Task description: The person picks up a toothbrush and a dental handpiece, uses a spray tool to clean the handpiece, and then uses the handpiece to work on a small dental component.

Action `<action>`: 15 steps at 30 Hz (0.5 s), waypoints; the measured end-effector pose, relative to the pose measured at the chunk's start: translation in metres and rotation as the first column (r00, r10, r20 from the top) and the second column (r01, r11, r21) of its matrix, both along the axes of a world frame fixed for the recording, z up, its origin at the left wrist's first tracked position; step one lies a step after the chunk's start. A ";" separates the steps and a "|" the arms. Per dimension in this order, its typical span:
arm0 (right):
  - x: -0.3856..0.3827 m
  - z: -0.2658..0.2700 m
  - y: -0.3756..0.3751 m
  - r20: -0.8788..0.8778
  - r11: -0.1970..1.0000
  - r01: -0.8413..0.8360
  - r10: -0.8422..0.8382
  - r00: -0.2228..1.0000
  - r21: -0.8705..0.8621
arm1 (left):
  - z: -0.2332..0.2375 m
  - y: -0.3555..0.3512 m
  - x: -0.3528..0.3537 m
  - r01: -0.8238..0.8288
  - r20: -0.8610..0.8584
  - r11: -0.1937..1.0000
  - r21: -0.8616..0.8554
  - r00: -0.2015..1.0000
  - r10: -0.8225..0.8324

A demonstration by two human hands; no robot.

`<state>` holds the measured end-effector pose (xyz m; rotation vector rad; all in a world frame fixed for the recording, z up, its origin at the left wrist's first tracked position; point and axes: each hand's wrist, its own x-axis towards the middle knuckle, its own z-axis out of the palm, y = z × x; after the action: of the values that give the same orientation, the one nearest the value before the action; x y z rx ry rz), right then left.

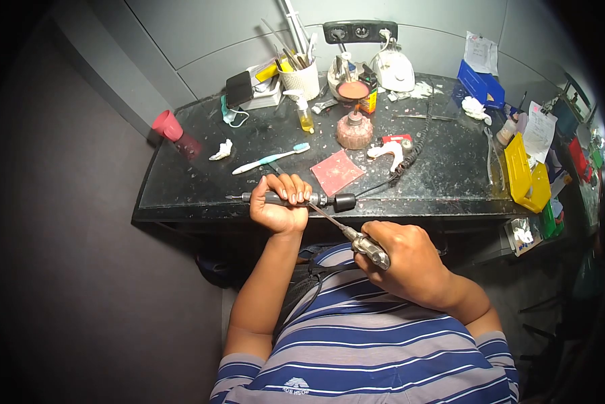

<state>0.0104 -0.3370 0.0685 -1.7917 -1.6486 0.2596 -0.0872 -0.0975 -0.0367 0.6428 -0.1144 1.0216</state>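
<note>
Near the desk's front edge, my left hand [280, 204] is wrapped round a dark, pen-shaped handpiece [321, 200], which lies level with its thin metal tip pointing left. A black cap-like end [345, 202] on its right joins a coiled black cord [421, 138]. My right hand [410, 259] grips a screwdriver-like tool [370, 249] with a clear, metallic-looking handle. Its slim shaft slants up and left, and the end meets the handpiece beside my left fingers; the exact contact point is too small to tell.
On the black desk [201, 168] are a pink sheet [337, 172], a toothbrush [271, 159], a pink burner [354, 130], a dropper bottle [305, 117], a red cup [167, 126] and a tool holder [300, 81]. Yellow [528, 176] and blue [481, 86] bins stand right.
</note>
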 end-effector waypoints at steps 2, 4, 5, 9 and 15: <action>-0.001 -0.002 0.000 0.009 1.000 -0.004 0.004 1.000 0.016 | 0.000 0.000 -0.001 -0.001 -0.002 1.000 -0.005 1.000 0.001; 0.000 -0.004 0.000 0.019 0.999 -0.008 0.007 1.000 0.034 | 0.001 -0.001 0.000 -0.015 -0.008 1.000 -0.006 1.000 0.015; 0.000 -0.005 0.000 0.016 0.999 -0.013 0.012 1.000 0.039 | 0.001 -0.001 0.000 -0.014 -0.008 1.000 -0.006 1.000 0.014; 0.002 -0.001 0.001 0.012 0.999 0.012 -0.012 1.000 0.038 | 0.001 -0.001 -0.001 -0.015 -0.001 1.000 -0.001 1.000 0.015; 0.000 -0.002 0.000 -0.008 1.000 0.001 0.000 1.000 0.014 | -0.001 0.000 0.000 0.000 0.004 1.000 0.006 1.000 0.000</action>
<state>0.0107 -0.3371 0.0667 -1.7782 -1.6407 0.2534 -0.0877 -0.0974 -0.0377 0.6461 -0.1213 1.0234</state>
